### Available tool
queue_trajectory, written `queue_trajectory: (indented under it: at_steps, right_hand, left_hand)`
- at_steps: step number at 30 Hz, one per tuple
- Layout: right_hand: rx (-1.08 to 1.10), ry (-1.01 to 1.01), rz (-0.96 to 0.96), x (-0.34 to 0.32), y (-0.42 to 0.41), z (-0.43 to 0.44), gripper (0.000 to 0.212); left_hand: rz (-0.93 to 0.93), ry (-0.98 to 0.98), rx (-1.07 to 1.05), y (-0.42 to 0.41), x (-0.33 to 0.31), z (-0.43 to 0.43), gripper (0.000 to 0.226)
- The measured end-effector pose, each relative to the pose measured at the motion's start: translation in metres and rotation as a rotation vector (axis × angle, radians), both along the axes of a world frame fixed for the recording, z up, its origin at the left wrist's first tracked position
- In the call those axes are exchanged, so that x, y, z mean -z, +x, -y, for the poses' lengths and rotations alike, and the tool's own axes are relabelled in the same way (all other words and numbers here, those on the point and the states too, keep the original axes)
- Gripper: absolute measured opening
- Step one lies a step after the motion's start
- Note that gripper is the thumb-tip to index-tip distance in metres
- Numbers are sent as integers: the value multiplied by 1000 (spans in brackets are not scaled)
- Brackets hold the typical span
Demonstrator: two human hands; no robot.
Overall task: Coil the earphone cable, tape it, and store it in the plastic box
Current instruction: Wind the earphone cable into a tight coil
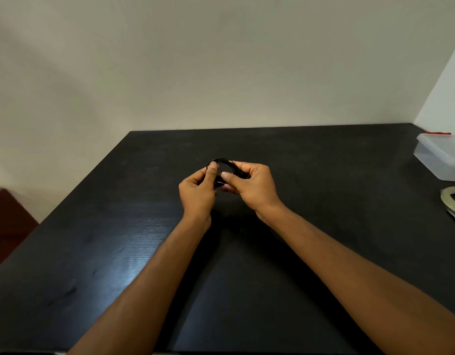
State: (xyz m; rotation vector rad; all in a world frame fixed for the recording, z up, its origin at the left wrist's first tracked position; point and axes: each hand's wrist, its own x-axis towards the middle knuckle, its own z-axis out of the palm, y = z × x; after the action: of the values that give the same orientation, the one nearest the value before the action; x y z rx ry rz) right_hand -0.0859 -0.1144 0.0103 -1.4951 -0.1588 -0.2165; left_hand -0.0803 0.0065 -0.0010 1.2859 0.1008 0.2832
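At the far left edge of my view, about mid-height, I see a brown block [6,221] standing beside and lower than the table [113,252]; I cannot tell what it is. The table is black with a wood grain and fills the lower half of the frame, and a pale wall [221,60] rises behind it. Just left of the frame's centre, the left hand [197,190] is raised over the table with its fingers curled. Its thumb lies along the left side of the cable [221,160], pinching it against the fingers behind. The cable is black and wound into a small coil, and it sits between the two hands near the centre of the frame. Only its upper arc shows clearly above the thumbs. Whether it touches the table I cannot tell. Just right of it, the right hand [254,187] is curled round the coil's right side, with the thumb pressed onto the lower loops close to the left thumb. Both forearms run down to the bottom edge. Well apart from the hands, at the right edge, a clear box [439,156] with its lid on and red clips [438,133] sits on the table. Below it in the frame lies the tape [450,198], a pale roll lying flat and cut off by the frame's edge.
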Motion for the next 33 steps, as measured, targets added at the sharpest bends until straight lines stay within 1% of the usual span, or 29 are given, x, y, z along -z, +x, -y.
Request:
queue_trajectory:
  at_steps: [4, 6, 11, 16, 20, 22, 24, 26, 33]
  right_hand:
    - [27, 46, -6, -3, -1, 1, 25]
    - [46, 75, -25, -4, 0, 3, 23]
    - [35, 161, -81, -5, 1, 4, 19]
    - [20, 294, -103, -6, 2, 3, 16]
    - [-19, 330, -113, -8, 2, 5, 16]
    - [-65, 362, -143, -9, 3, 6, 16]
    - [-93, 387, -177, -10, 3, 7, 16]
    - [-78, 384, -190, -10, 3, 7, 16]
    - [-4, 316, -187, -6, 5, 7, 16]
  left_hand:
    - [-55, 0, 145, 0, 0, 2, 19]
    - [-59, -3, 211, -2, 1, 5, 19]
    - [-54, -45, 253, -4, 1, 6, 16]
    - [-56, -114, 336, -3, 0, 3, 12]
    - [-28, -131, 370, -2, 0, 2, 14]
    - [0, -139, 381, -1, 0, 0, 19]
    - [25, -104, 373, 1, 1, -3, 19]
    - [35, -59, 348, 2, 2, -4, 14]
    - [71, 92, 272, 4, 5, -3, 14]
